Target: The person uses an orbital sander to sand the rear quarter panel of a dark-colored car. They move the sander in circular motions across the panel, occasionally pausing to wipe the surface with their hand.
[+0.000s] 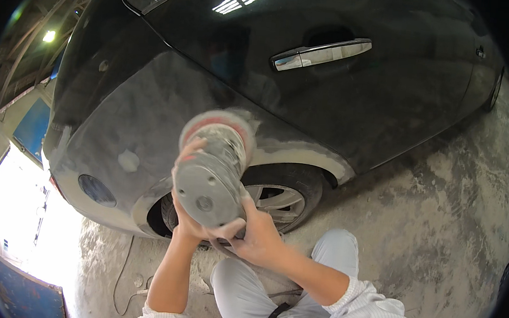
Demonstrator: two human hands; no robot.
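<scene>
Both my hands hold a grey, dust-covered power sander [207, 185] with a round red-edged pad [236, 124]. The pad is at the dulled grey panel [132, 103] of a black car, just above the rear wheel arch; whether it presses flat there I cannot tell. My left hand [184, 210] is closed round the left side of the tool's body, its fingers partly hidden behind it. On the lower right side, my right hand [257, 229] grips the tool near its cord [225, 250]. The tool and panel edge look slightly blurred.
A chrome door handle [321, 54] sits on the glossy black door [387, 92]. Below the arch is the wheel [278, 203]. A thin cable [120, 274] lies on the stained concrete floor [423, 234] at left. My bent knees [337, 251] are close to the car.
</scene>
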